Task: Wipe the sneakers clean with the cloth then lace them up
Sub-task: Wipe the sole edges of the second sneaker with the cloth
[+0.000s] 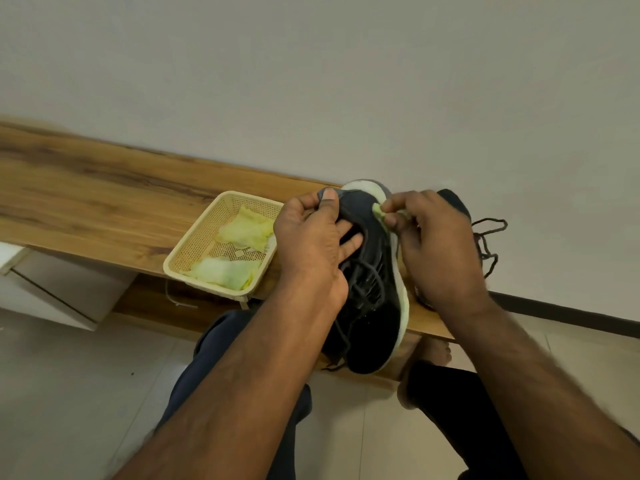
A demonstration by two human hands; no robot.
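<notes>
A black sneaker (372,327) with a white sole and loose dark laces is held up over the wooden bench (104,202), toe toward me. My left hand (311,244) grips its heel and collar, fingers inside the opening. My right hand (436,244) pinches a small yellow-green cloth (378,211) against the white sole edge near the heel. A second dark sneaker (455,200) lies on the bench behind my right hand, mostly hidden, its laces (488,244) trailing to the right.
A cream plastic basket (194,237) stands on the bench left of the sneaker with two folded yellow-green cloths (242,230) inside. A white wall rises behind. My knees and a bare foot are below, over a tiled floor. A white cabinet (41,282) stands at the left.
</notes>
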